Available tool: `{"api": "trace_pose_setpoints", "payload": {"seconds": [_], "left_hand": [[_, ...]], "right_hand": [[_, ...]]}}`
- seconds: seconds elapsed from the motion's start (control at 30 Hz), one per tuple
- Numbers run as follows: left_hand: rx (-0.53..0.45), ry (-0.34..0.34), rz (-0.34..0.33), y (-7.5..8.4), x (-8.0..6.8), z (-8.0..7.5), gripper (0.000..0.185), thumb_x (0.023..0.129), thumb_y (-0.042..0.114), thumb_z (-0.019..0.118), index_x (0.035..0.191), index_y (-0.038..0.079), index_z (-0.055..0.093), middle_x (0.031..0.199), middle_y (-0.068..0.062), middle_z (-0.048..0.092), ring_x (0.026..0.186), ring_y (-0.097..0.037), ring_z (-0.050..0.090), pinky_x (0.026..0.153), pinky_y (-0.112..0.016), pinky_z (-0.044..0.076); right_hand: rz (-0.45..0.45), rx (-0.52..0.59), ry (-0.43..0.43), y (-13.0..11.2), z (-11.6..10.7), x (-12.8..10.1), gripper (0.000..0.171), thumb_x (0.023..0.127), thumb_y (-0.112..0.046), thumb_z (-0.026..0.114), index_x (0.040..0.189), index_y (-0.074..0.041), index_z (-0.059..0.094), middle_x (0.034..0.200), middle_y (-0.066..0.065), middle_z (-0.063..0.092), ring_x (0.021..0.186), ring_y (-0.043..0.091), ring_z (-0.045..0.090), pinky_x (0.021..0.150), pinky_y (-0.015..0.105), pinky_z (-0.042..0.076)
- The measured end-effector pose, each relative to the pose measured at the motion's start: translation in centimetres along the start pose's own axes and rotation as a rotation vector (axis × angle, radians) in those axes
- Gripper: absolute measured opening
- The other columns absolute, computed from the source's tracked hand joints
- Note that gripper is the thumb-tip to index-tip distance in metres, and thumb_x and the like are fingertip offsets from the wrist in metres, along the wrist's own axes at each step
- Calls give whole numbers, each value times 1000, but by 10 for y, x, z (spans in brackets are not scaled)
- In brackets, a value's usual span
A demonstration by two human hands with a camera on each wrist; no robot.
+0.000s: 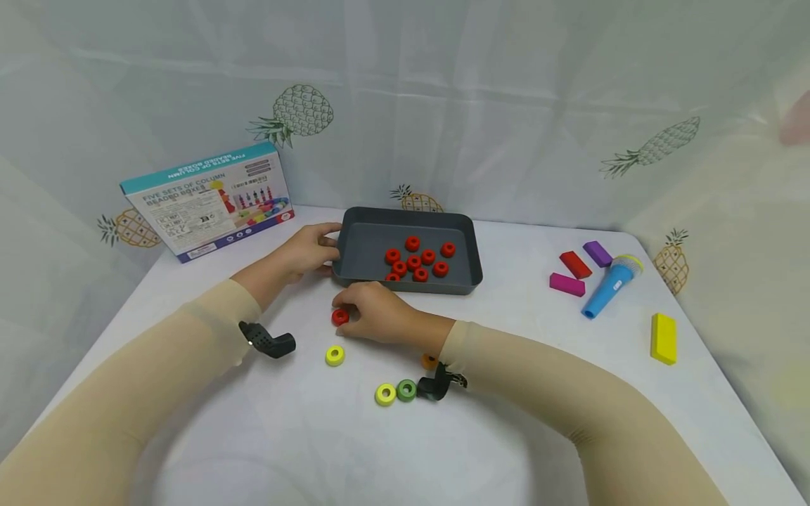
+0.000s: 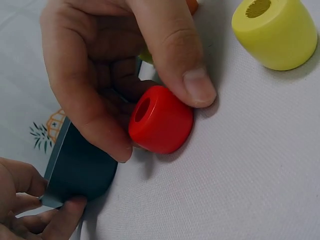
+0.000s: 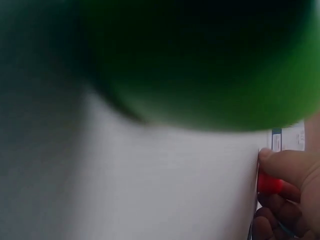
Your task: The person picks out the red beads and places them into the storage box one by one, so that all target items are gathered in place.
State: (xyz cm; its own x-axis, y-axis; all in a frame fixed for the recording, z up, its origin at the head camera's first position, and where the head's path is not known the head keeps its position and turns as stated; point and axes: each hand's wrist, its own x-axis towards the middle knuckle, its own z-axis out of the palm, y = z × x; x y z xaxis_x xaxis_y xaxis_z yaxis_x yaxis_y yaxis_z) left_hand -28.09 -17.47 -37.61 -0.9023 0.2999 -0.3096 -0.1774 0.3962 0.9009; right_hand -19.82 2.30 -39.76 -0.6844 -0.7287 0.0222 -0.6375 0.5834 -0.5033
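A red bead on the tablecloth just before the dark tray is pinched by the right hand, while the tray's left edge is gripped by the left hand, seemingly to steady it

tray dark grey | beads red | cloth white, pineapple print

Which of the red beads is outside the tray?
The red bead pinched by the right hand on the table; the other red ones lie inside the grey tray.
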Motion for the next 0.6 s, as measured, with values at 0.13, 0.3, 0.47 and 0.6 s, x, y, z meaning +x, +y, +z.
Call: {"api": "trace_pose_setpoints", "payload": {"seconds": [0.13,0.3,0.47,0.6], "left_hand": [[-7,-4,0,-1,1,0,74,98,0,54,163,18,22,155,-24,42,132,-37,53,98,-50,55],[-16,-9,9,-3,2,0,74,98,0,53,163,18,21,154,-24,43,131,-37,53,98,-51,55],[-17,-8,16,-3,0,0,74,98,-1,53,163,17,23,154,-23,44,131,-37,54,98,-50,55],[-12,-5,4,-3,2,0,73,99,0,54,163,18,23,154,-22,44,130,-36,54,97,-47,56]], "right_hand": [[-6,-8,1,-1,-1,-1,36,87,-29,81,119,-13,72,103,-7,67,90,6,57,80,15,49],[-16,51,47,0,-9,-3,36,88,-26,79,119,-12,71,98,-7,66,88,8,59,76,16,51],[-25,116,115,-2,-30,-7,32,88,-24,80,117,-12,72,99,-6,67,91,13,62,76,18,53],[-2,84,173,4,-56,-6,32,88,-26,80,116,-14,72,103,-5,69,93,17,63,76,22,53]]}}
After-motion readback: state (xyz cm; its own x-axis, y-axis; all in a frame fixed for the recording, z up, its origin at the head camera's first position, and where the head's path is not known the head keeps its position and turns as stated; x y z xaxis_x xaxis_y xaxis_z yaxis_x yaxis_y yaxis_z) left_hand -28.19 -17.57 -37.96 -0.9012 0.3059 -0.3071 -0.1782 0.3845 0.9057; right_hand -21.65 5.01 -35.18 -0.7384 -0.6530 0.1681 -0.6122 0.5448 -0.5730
